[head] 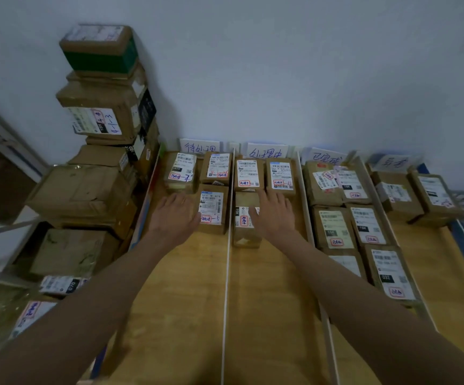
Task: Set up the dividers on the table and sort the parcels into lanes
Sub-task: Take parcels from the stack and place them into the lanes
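Mid-frame, your left hand (174, 215) lies flat, fingers straight, beside a parcel (212, 209) on the worktop (180, 301); your right hand (274, 215), also flat, touches a parcel marked "15H" (245, 220). A white divider (227, 262) runs between them. At upper left, a stacked box (97, 118) reads "4-1-3".

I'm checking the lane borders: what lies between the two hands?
In the head view, two parcels and the white divider between them separate the left hand from the right hand.

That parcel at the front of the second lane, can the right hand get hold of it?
Probably yes. The right hand already lies open beside that parcel, touching its right side, and the lane in front is bare wood with nothing blocking.
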`<state>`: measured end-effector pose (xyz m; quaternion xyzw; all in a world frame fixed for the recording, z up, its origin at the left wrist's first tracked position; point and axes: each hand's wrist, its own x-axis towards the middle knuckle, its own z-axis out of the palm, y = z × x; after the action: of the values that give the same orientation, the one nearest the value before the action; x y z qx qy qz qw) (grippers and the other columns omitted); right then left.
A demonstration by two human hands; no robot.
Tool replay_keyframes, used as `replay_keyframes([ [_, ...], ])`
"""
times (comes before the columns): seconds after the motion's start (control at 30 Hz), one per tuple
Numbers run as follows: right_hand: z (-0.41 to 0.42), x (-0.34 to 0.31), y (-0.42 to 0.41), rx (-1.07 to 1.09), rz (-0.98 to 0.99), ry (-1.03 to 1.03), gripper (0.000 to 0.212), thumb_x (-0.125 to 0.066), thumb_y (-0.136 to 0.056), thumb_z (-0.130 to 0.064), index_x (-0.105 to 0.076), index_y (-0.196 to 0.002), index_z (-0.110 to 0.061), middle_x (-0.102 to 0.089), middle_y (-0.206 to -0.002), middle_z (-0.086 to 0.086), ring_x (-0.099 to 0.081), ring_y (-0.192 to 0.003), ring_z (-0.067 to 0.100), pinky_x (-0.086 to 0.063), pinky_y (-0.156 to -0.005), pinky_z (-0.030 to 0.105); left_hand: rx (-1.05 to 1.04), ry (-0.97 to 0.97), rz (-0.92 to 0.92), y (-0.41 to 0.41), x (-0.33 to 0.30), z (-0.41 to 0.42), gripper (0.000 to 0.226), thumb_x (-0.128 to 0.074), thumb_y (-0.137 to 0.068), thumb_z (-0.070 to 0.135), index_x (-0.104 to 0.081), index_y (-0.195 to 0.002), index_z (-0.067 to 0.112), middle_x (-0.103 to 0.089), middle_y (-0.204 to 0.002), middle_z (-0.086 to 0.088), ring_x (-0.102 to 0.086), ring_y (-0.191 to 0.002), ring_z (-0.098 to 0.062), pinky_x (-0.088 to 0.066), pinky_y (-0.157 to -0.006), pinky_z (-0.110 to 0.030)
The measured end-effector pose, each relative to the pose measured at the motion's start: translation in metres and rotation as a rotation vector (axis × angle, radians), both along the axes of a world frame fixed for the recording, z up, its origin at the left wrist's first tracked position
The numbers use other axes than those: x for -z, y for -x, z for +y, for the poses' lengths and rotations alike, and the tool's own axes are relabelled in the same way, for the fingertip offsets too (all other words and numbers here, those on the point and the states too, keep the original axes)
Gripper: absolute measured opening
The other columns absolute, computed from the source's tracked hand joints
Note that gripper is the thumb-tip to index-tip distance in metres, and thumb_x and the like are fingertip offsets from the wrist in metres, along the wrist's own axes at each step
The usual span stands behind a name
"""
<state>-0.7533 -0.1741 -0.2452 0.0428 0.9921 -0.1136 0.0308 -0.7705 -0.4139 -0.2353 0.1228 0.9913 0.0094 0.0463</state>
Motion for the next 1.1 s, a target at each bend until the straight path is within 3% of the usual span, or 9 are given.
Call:
replay_keyframes([
  [0.27,-0.046,-0.046,-0.018,-0.052,0.051,-0.031,0.056,-0.032,-0.104,-0.043,-0.027,-0.153,-0.017,-0.03,-0.158,0.01,-0.026,-0.146,0.031,-0.021,-0.121,0.048,-0.026,-0.006,0.069,-0.01,-0.048,-0.045,0.058,-0.036,-0.1,0.049,-0.036,-0.148,0.017,-0.035,-0.155,-0.005,-0.029,-0.144,-0.024,-0.02,-0.12,-0.042],
  [0.47,-0.088,-0.064,-0.033,-0.031,0.098,-0.031,0.05,-0.036,-0.103,-0.042,-0.038,-0.145,-0.015,-0.043,-0.147,0.009,-0.04,-0.136,0.03,-0.032,-0.113,0.046,-0.047,-0.035,0.09,-0.026,-0.066,-0.091,0.059,-0.035,-0.101,0.048,-0.035,-0.149,0.015,-0.033,-0.156,-0.007,-0.028,-0.144,-0.024,-0.021,-0.118,-0.041],
  [0.7,-0.152,-0.077,-0.05,0.004,0.048,0.016,0.052,-0.039,-0.102,-0.04,-0.035,-0.149,-0.016,-0.04,-0.15,0.009,-0.037,-0.139,0.03,-0.033,-0.111,0.046,-0.063,-0.088,0.084,-0.045,-0.072,-0.162,0.046,-0.038,-0.1,0.045,-0.048,-0.135,0.016,-0.051,-0.137,-0.007,-0.045,-0.128,-0.027,-0.036,-0.107,-0.042],
  [0.87,-0.208,-0.076,-0.053,0.021,0.053,0.064,0.046,-0.041,-0.102,-0.038,-0.041,-0.141,-0.015,-0.045,-0.143,0.01,-0.04,-0.134,0.031,-0.037,-0.108,0.047,-0.098,-0.07,0.069,-0.044,-0.07,-0.227,0.054,-0.038,-0.1,0.046,-0.044,-0.142,0.012,-0.045,-0.146,-0.01,-0.039,-0.136,-0.028,-0.029,-0.113,-0.043],
  [1.1,-0.281,-0.074,-0.038,0.014,-0.008,0.116,0.049,-0.04,-0.102,-0.039,-0.039,-0.141,-0.009,-0.045,-0.141,0.014,-0.039,-0.133,0.032,-0.038,-0.107,0.049,-0.162,-0.048,0.067,-0.035,-0.064,-0.302,0.056,-0.036,-0.099,0.049,-0.046,-0.138,0.01,-0.049,-0.142,-0.011,-0.045,-0.131,-0.029,-0.031,-0.114,-0.045],
])
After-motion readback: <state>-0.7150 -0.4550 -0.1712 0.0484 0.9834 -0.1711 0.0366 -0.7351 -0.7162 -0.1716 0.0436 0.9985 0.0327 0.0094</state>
